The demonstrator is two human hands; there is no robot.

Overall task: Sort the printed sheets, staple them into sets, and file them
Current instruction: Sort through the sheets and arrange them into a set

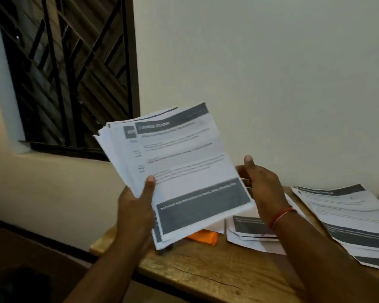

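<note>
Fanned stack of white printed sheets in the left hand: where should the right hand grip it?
Grip the white printed stack on its free right long edge, above the dark-banded corner, coming from the right, thumb on top. The left hand pinches the lower left edge, the sheets splay at upper left, and the open right hand is beside that edge.

Three paper stacks [184, 162] (one held); two hands [136, 206]; one table [206, 270].
</note>
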